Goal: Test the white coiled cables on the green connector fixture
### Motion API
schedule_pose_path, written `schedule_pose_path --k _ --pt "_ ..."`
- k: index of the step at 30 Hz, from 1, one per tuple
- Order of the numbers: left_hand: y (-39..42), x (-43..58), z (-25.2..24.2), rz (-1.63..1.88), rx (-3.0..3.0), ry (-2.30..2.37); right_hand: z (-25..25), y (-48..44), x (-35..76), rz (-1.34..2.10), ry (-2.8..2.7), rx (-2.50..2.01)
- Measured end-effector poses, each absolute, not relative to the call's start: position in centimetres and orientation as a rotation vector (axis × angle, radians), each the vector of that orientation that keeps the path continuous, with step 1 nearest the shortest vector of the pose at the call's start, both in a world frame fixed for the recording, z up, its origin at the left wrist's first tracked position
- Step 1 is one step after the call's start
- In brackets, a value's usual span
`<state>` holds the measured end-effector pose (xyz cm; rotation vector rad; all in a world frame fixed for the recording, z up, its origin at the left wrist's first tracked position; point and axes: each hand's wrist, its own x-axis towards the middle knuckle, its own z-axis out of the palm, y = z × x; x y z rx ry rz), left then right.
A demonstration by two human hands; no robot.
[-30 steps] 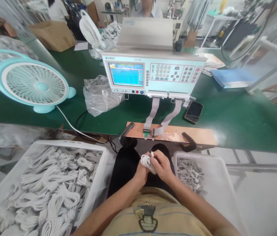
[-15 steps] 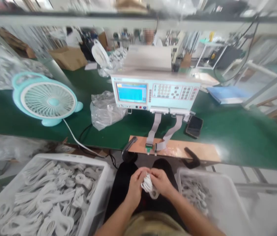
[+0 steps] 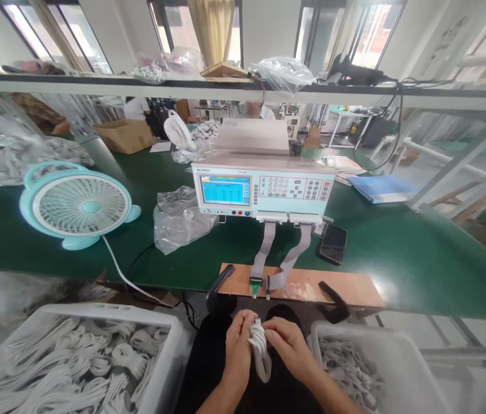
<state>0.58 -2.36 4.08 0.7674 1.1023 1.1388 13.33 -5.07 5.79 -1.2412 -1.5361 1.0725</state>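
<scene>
Above my lap, a coiled bundle of white cable (image 3: 260, 352) sits between my two hands. My left hand (image 3: 237, 345) is closed around its left side. My right hand (image 3: 288, 344) pinches the bundle's upper right side with thumb and fingertips. Beyond my hands, two grey ribbon cables (image 3: 264, 253) run from the tester (image 3: 264, 187) down to small connectors (image 3: 255, 287) at the front edge of a copper-coloured board (image 3: 312, 286). A large white bin (image 3: 108, 310) of coiled white cables stands on my left. Another white bin (image 3: 406, 356) with coiled cables is on my right.
A light-blue fan (image 3: 81, 204) stands on the green table (image 3: 398, 253), left of a clear plastic bag (image 3: 182, 218). A phone (image 3: 333, 244) lies right of the ribbon cables. Black clamps (image 3: 220, 284) grip the board. A shelf (image 3: 139, 87) crosses above; a person (image 3: 262, 110) is behind the tester.
The view has tilted up, so the table and bins sit lower in it. The cable bundle has turned more upright, its loop hanging lower between my hands. Both hands still hold it.
</scene>
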Motion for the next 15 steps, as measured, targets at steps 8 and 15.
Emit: schedule_pose_path --k 8,15 --pt "-2.1 1.3 3.8 1.08 1.018 1.054 5.0 -4.3 13.5 1.423 -1.303 -1.143" --pt "-2.4 0.9 3.7 1.13 1.35 1.126 3.2 -3.3 13.4 1.261 -1.102 -1.232"
